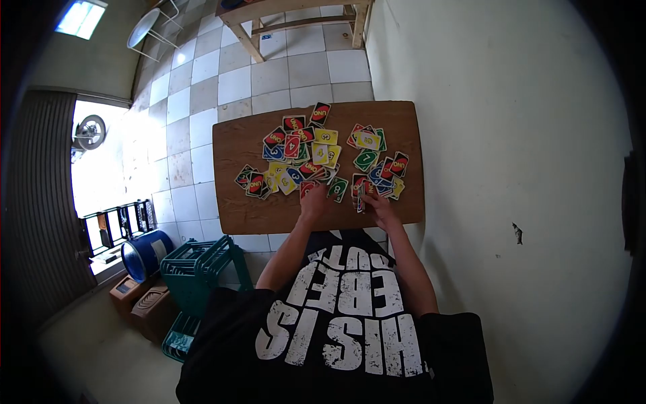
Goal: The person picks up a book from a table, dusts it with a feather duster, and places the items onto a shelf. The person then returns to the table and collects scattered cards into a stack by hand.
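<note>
My right hand is closed round a small stack of UNO cards, held upright near the table's front edge. My left hand rests at the near edge of a large loose pile of UNO cards. Its fingers are bent together among the cards, and whatever is between the fingertips is hidden. Partly under that hand is a red card. A green card lies between my two hands. Beside my right hand is a cluster of blue, yellow and black-backed cards.
The brown wooden table stands close to the wall on the right. More cards lie at its back right and a small group at its left. Green stacked plastic furniture and a blue drum stand on the floor at left.
</note>
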